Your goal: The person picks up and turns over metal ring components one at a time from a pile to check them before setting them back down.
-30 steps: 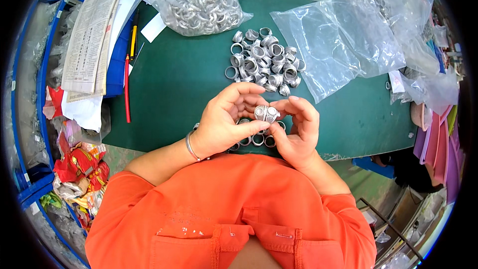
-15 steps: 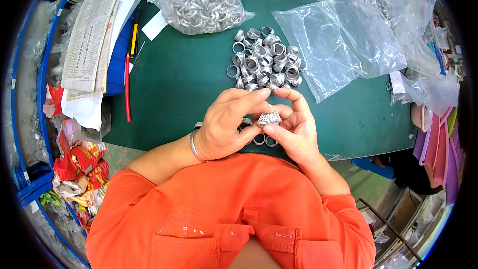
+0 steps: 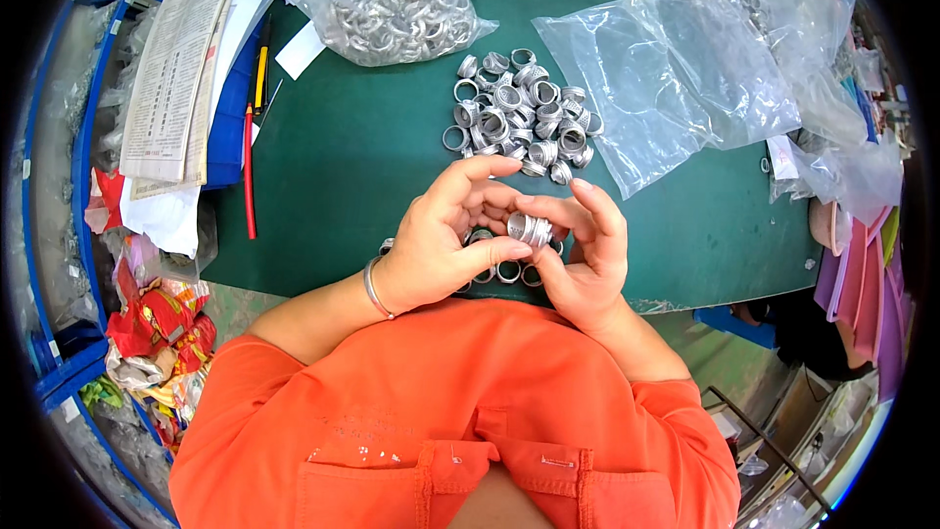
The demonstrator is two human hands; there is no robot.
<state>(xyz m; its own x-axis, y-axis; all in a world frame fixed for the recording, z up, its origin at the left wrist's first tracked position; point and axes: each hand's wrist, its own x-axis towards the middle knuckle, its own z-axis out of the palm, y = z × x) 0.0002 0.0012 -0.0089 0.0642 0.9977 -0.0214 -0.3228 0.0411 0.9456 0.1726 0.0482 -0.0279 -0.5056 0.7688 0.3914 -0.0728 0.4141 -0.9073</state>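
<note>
Between my two hands are silver-coloured metal rings (image 3: 530, 228), apparently a pair side by side, with ridged outer bands. My right hand (image 3: 590, 260) pinches them between thumb and fingers. My left hand (image 3: 431, 230) grips at their left end, its thumb below them and its index finger raised away. Just beyond my fingertips lies a heap of similar rings (image 3: 524, 113) on the green table (image 3: 343, 157). Close to my body, a few more rings (image 3: 508, 271) lie under my hands, partly hidden by them.
A clear plastic bag full of rings (image 3: 397, 15) stands at the far left of the heap. A flat clear bag (image 3: 636, 88) lies to the right. Left are a red pen (image 3: 250, 171), newspaper sheets (image 3: 176, 78) and a blue shelf rack (image 3: 86, 147).
The rings have turned in my fingers, from their dotted faces to their ridged bands. My left index finger has lifted, and my left hand has opened a little around them.
</note>
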